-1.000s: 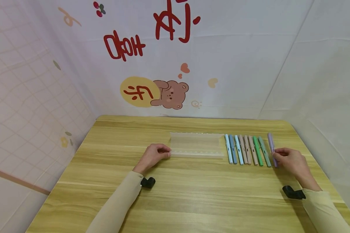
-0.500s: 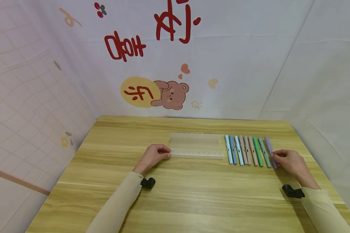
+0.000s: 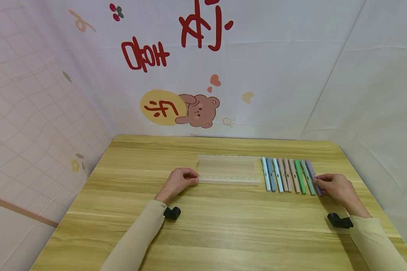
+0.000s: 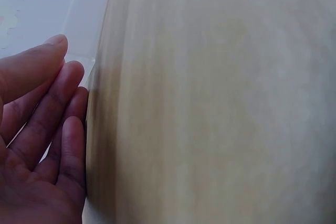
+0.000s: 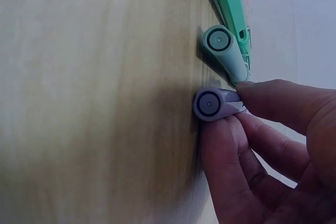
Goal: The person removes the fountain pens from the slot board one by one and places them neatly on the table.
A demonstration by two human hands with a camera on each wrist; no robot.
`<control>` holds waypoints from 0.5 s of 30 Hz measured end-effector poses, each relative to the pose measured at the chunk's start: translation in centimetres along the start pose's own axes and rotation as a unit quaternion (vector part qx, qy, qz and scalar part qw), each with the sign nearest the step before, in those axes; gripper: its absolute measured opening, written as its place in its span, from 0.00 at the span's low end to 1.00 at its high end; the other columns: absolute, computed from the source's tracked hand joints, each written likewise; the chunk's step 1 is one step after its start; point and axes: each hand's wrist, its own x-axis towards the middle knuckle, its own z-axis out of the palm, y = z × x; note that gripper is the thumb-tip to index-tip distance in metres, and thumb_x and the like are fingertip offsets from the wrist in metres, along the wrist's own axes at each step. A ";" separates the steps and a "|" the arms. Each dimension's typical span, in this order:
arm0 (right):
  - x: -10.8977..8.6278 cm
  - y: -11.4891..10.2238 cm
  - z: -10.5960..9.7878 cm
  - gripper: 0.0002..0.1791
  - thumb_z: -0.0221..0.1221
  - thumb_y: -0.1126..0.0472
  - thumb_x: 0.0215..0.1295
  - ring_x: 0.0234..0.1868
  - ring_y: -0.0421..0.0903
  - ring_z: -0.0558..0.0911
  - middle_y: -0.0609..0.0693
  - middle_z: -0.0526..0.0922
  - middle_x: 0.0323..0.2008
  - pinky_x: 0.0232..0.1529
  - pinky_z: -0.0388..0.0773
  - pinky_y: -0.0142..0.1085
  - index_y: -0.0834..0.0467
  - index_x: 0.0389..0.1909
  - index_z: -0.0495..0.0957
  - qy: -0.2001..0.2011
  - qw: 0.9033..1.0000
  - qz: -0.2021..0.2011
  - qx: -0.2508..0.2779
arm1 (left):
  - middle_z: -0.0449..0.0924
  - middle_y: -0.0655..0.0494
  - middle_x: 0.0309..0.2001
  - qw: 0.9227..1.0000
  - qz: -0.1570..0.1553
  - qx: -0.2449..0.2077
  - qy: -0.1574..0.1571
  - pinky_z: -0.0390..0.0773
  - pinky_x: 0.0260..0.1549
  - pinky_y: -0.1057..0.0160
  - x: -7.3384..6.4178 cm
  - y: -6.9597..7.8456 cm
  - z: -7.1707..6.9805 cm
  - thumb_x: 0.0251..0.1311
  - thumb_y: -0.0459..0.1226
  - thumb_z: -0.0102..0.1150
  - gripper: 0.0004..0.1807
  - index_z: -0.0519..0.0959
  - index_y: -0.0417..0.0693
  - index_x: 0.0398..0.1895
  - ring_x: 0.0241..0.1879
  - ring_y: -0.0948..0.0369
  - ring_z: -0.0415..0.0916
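At the right end of a row of pens, my right hand [image 3: 336, 189] pinches a purple pen [image 3: 310, 169] between thumb and fingers. The right wrist view shows the round end of this purple pen [image 5: 209, 103] low against the tabletop, beside a grey-green pen [image 5: 223, 48]. Left of the row lies a clear plastic pen tray [image 3: 229, 183] with a notched ridge along its front. My left hand [image 3: 177, 183] holds the tray's near left corner by thumb and fingertips; the left wrist view shows the thumb and fingers [image 4: 68, 72] at that corner.
Between tray and purple pen lie several capped pens side by side: light blue, blue, brownish, a bright green pen [image 3: 300, 176] and grey-green. The wooden table [image 3: 224, 226] meets a printed cloth wall [image 3: 274, 75] at the back.
The purple pen has shifted left toward the grey-green pen, its far end swinging left and nearer. My right hand moved slightly left with it. My left hand and the tray stay put.
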 end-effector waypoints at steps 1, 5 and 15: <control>0.0 0.0 0.0 0.30 0.59 0.51 0.77 0.31 0.40 0.86 0.57 0.89 0.37 0.30 0.83 0.33 0.79 0.58 0.76 0.000 1.000 -0.001 -0.002 | 0.87 0.60 0.41 1.000 -0.001 -0.002 -0.001 0.80 0.47 0.58 0.0 0.0 0.0 0.65 0.37 0.71 0.08 0.89 0.49 0.45 0.40 0.63 0.81; 0.0 0.0 0.0 0.30 0.59 0.51 0.77 0.30 0.40 0.86 0.55 0.89 0.35 0.29 0.82 0.33 0.78 0.57 0.76 0.004 1.000 -0.003 -0.007 | 0.87 0.60 0.40 1.000 0.000 -0.004 -0.001 0.79 0.47 0.58 -0.1 0.2 -0.1 0.64 0.37 0.72 0.08 0.89 0.49 0.45 0.40 0.64 0.81; 0.0 -0.1 0.0 0.29 0.59 0.50 0.76 0.30 0.41 0.84 0.53 0.89 0.33 0.29 0.77 0.32 0.76 0.55 0.79 0.016 0.999 -0.005 -0.033 | 0.87 0.61 0.41 1.000 0.001 -0.001 0.000 0.79 0.47 0.58 -0.1 0.2 -0.1 0.65 0.37 0.71 0.08 0.89 0.49 0.46 0.40 0.64 0.81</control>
